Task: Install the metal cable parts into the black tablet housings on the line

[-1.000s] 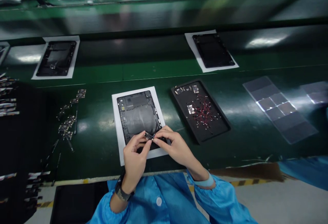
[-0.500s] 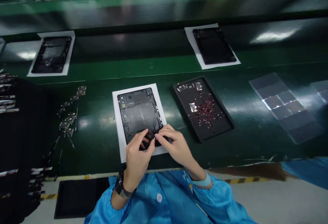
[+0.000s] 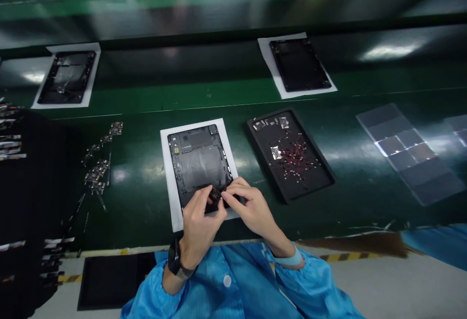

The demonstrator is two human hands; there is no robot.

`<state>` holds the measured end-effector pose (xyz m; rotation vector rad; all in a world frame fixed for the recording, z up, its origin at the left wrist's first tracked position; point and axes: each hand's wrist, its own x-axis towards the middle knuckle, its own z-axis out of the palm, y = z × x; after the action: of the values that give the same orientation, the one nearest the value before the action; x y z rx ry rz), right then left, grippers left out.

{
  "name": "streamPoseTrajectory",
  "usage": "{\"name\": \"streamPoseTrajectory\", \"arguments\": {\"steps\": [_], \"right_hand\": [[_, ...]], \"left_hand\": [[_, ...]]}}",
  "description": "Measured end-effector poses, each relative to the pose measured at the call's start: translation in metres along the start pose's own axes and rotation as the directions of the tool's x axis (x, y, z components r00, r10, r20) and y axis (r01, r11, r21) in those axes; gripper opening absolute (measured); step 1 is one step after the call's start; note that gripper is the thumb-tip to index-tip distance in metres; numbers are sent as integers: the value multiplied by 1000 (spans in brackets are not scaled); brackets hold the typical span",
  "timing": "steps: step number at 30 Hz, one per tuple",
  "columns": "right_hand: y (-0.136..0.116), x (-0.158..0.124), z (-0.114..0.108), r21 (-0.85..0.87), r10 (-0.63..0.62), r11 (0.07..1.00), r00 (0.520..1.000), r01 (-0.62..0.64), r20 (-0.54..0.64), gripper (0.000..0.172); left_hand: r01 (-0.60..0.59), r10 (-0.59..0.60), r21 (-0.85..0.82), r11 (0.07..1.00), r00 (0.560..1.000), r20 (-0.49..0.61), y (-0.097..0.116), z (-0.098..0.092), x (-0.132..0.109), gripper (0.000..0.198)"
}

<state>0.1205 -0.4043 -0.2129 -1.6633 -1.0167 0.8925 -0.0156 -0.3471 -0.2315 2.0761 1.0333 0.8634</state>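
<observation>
My left hand (image 3: 200,218) holds a small dark circuit board (image 3: 215,194) between thumb and fingers, above the lower end of an open tablet housing (image 3: 202,163). My right hand (image 3: 251,207) is closed in a pinch at the board's right edge; what its fingertips grip is too small and covered to make out. Beneath my hands, the black housing lies on a white sheet (image 3: 168,178), its inner side facing up. My fingers hide the housing's lower part.
To the right, a black tray (image 3: 314,178) holds red-wired parts (image 3: 294,158) and several small boards. More circuit boards (image 3: 97,172) lie at left beside a black cloth-like pile (image 3: 36,187). Clear plastic sheets (image 3: 408,153) lie right. Two housings (image 3: 67,77) (image 3: 301,65) rest on sheets behind.
The two housings at the back have shifted slightly left with their sheets. My left hand has moved a little right, and the circuit board has turned slightly between my fingers.
</observation>
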Motion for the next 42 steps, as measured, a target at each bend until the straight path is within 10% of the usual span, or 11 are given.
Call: {"name": "streamPoseTrajectory", "arguments": {"steps": [15,23,28,33,37,42], "right_hand": [[-1,-1,-4,-6,-14,1000,1000,14,19,36],[-12,19,-13,-334,-174,910,957,246,230,14],[-39,54,-60,-482,-257,820,952,307,168,22],[-56,134,-145,-672,-202,741,958,15,-202,22],[-48,189,-200,-603,44,638,805,-478,-591,28],[-29,215,-225,-513,173,544,686,-665,-707,31]], "left_hand": [[-7,8,14,1000,999,-34,3,3,-2,23],[137,-138,-10,990,984,-109,-4,-67,-2,25],[-46,64,200,979,994,-83,-27,-78,75,16],[-82,-3,272,959,954,299,-52,-38,185,5],[-146,20,248,958,892,451,-66,-24,221,16],[-198,17,271,942,835,550,-71,-15,277,12]]}}
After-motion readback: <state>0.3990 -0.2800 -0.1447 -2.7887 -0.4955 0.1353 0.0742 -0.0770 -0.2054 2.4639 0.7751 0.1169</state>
